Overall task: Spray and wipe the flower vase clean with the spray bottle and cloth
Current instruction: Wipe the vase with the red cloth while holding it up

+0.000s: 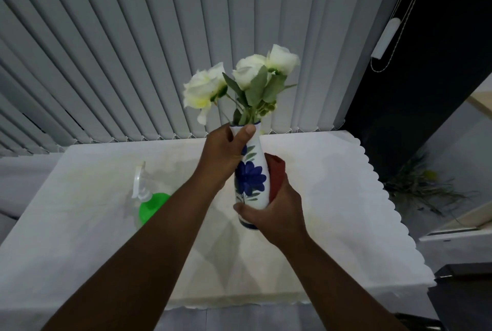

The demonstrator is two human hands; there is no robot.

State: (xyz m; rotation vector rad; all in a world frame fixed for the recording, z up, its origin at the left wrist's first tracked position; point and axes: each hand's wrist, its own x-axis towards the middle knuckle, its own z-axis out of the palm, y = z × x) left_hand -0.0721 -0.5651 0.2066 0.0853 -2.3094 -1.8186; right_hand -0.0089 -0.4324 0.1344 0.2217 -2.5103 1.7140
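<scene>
No text, label, brand, number or sign can be read anywhere; the white ceramic vase (250, 178) carries only a painted blue flower with green leaves, and the green plastic spray bottle (151, 204) shows no readable label

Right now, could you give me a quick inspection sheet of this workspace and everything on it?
Surface: table under a white scallop-edged tablecloth.
Job's things: white ceramic vase with blue flower print, holding white roses; red cloth pressed to its side; green spray bottle with clear trigger standing on the table.
Clutter: nothing seen.
Grips: left hand holds the vase neck; right hand holds the cloth against the vase body.
Cables: blind cord hanging by the window.
Surroundings: grey vertical blinds.
</scene>
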